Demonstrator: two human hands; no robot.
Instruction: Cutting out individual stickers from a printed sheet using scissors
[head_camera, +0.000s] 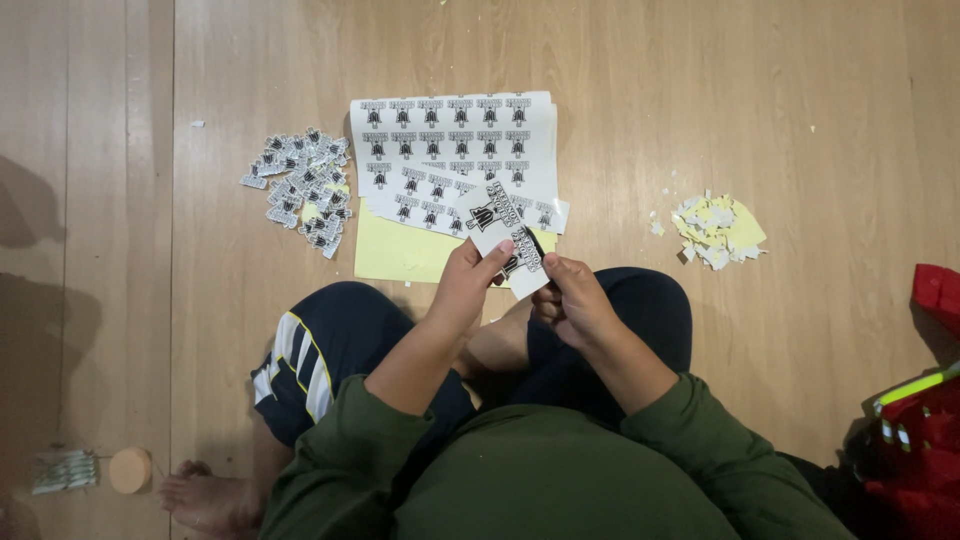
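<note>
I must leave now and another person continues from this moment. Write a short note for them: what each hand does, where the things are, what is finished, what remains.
Left hand: pinches the lower edge of a small strip of black-and-white stickers, held above the lap.
Right hand: at the strip's lower right end; whether it holds a tool cannot be told.
Things: printed sticker sheets lie on the wooden floor ahead, over a yellow backing sheet.
Done: a pile of cut stickers lies left of the sheets; a heap of paper scraps lies to the right.
Left: the strip in hand and the sheets, with many stickers uncut.
</note>
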